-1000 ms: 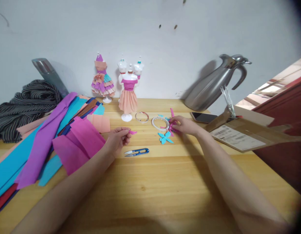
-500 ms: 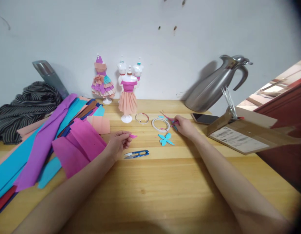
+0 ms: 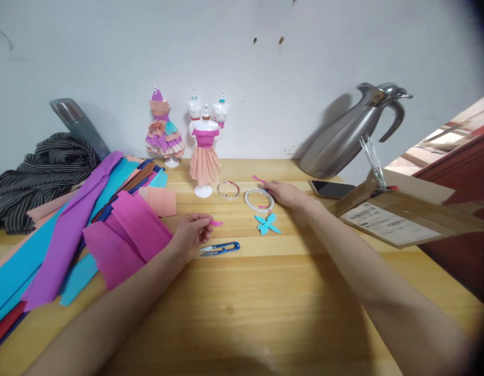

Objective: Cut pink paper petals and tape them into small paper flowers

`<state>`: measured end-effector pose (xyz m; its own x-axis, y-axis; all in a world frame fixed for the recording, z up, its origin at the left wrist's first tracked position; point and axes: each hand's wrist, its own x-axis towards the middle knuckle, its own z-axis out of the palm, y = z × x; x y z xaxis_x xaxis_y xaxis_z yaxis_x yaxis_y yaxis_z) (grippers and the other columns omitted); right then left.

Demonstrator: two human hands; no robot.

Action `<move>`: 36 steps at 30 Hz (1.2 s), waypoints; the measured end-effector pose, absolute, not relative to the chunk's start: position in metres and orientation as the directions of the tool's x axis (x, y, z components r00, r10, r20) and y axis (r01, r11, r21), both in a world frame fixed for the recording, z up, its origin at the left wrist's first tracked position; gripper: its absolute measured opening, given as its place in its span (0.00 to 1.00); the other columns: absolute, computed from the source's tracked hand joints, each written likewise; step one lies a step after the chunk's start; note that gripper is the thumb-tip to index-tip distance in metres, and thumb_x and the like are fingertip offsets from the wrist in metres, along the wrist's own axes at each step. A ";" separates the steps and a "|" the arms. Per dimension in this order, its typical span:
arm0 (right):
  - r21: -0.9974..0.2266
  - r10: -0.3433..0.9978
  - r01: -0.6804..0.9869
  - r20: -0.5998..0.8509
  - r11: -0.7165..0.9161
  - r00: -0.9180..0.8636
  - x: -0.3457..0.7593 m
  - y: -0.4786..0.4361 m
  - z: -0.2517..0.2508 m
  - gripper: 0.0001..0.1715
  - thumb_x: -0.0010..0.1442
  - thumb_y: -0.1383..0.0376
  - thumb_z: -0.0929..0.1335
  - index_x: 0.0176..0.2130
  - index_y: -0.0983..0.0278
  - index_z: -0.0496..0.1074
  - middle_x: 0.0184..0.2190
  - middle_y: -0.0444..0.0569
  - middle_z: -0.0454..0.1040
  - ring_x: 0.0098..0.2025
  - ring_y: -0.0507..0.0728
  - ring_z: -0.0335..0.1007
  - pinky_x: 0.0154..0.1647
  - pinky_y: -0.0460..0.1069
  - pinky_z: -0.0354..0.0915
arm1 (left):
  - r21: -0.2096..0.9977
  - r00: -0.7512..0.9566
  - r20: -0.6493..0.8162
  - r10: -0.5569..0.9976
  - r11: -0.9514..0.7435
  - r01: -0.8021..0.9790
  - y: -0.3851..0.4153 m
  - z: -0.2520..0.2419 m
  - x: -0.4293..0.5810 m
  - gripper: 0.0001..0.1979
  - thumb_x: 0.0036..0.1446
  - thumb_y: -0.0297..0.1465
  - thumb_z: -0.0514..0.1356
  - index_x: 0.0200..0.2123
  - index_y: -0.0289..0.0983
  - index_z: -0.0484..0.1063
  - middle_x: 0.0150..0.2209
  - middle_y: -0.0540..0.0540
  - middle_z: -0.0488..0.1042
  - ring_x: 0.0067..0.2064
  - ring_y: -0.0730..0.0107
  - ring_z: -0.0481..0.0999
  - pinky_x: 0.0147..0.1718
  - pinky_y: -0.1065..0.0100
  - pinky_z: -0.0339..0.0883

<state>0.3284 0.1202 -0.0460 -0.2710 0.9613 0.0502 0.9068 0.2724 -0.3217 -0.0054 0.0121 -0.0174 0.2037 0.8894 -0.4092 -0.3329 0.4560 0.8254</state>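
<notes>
A small magenta crepe paper piece (image 3: 215,223) is pinched in the fingertips of my left hand (image 3: 195,230), its end poking out to the right. My right hand (image 3: 284,193) is closed, palm down, behind the white tape roll (image 3: 246,200). A thin pink paper scrap (image 3: 258,179) sticks out from its fingertips; anything else under the fingers is hidden. Just in front of the roll lies a turquoise paper flower (image 3: 267,223). Blue thread snips (image 3: 226,248) rest on the table below my left fingers.
Crepe paper strips (image 3: 126,224) cover the left side. Dressed mini mannequins (image 3: 204,156) and a bangle (image 3: 228,190) stand toward the back. A steel jug (image 3: 339,138), a phone (image 3: 331,189) and a cardboard box (image 3: 402,216) are on the right.
My right hand has moved left toward the tape roll. Turquoise scraps behind the roll and in its fingers no longer show. My left hand has barely shifted, still pinching the magenta piece.
</notes>
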 end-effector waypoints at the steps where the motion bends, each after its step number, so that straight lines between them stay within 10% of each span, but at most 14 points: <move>1: -0.411 0.970 0.879 0.099 0.244 -0.223 0.330 0.118 -0.048 0.20 0.57 0.58 0.64 0.48 0.61 0.72 0.38 0.53 0.75 0.37 0.58 0.68 0.40 0.50 0.60 | 0.826 0.210 -0.408 0.889 0.457 -0.331 0.012 -0.017 -0.005 0.06 0.43 0.27 0.65 0.26 0.31 0.71 0.18 0.50 0.70 0.16 0.81 0.64 0.17 0.77 0.51; 8: -0.740 0.984 0.662 0.177 0.122 0.016 0.326 0.080 -0.029 0.16 0.59 0.52 0.54 0.31 0.59 0.58 0.21 0.43 0.61 0.19 0.51 0.46 0.22 0.48 0.51 | 0.834 0.274 -0.418 0.866 0.485 -0.261 0.010 -0.013 -0.005 0.01 0.43 0.26 0.58 0.23 0.34 0.67 0.16 0.52 0.66 0.14 0.81 0.59 0.14 0.76 0.45; 11: -0.992 1.000 0.123 0.016 0.017 -0.007 0.300 0.050 -0.010 0.14 0.54 0.52 0.60 0.29 0.58 0.54 0.18 0.38 0.51 0.18 0.49 0.35 0.19 0.46 0.42 | 0.834 0.321 -0.411 0.853 0.494 -0.246 0.008 -0.009 -0.002 0.02 0.41 0.25 0.55 0.19 0.34 0.63 0.20 0.48 0.69 0.15 0.81 0.61 0.14 0.76 0.47; 18: -0.853 0.889 -0.332 -0.279 -0.403 -0.363 0.216 0.007 -0.011 0.16 0.46 0.58 0.67 0.33 0.60 0.57 0.21 0.38 0.62 0.14 0.44 0.31 0.15 0.44 0.32 | 0.841 0.407 -0.423 0.810 0.518 -0.155 -0.004 -0.001 0.008 0.04 0.46 0.28 0.60 0.27 0.34 0.67 0.18 0.51 0.68 0.14 0.80 0.60 0.13 0.76 0.45; 23: -0.846 0.840 -0.335 -0.215 -0.415 -0.498 0.188 0.000 -0.025 0.23 0.47 0.52 0.72 0.27 0.61 0.58 0.14 0.34 0.55 0.13 0.43 0.35 0.13 0.41 0.33 | 0.903 0.499 -0.264 0.826 0.393 -0.172 -0.005 -0.005 0.005 0.16 0.48 0.42 0.64 0.24 0.34 0.68 0.17 0.53 0.65 0.13 0.83 0.56 0.13 0.75 0.43; 36: -0.927 0.962 -0.304 -0.152 -0.219 -0.228 0.184 -0.012 -0.036 0.15 0.43 0.62 0.73 0.32 0.62 0.68 0.16 0.37 0.63 0.14 0.43 0.46 0.13 0.41 0.38 | 0.913 0.360 -0.225 0.905 0.325 -0.247 0.004 -0.020 0.003 0.13 0.46 0.32 0.62 0.17 0.33 0.66 0.15 0.52 0.65 0.12 0.84 0.57 0.13 0.74 0.41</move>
